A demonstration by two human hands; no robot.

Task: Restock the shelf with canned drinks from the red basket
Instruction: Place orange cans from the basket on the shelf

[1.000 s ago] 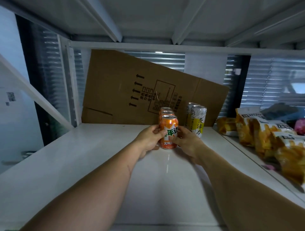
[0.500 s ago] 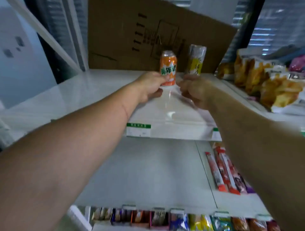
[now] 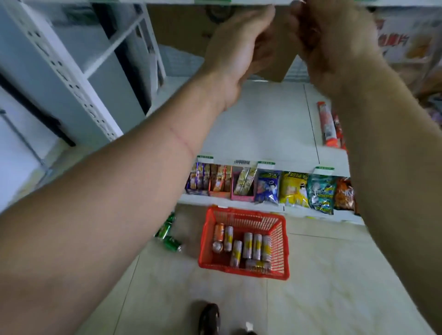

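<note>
Hanging up by the top shelf [image 3: 167, 2], both hands looked empty: left hand [image 3: 235, 51] loosely curled, right hand [image 3: 334, 45] too. Red basket [image 3: 244, 244] sat far below the fingers with cans [image 3: 251, 244] waiting, so probably the next grab.

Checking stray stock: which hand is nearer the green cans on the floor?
Left. The left hand is up at the top shelf, above and right of the green cans; the right hand is farther right still.

A single head-worn wide-angle camera looks steeply down from standing height along both raised forearms, close to the lens, past the white shelves [image 3: 263, 124] to the red basket [image 3: 244, 244] on the tiled floor [image 3: 334, 275] far below, straight ahead.
</note>
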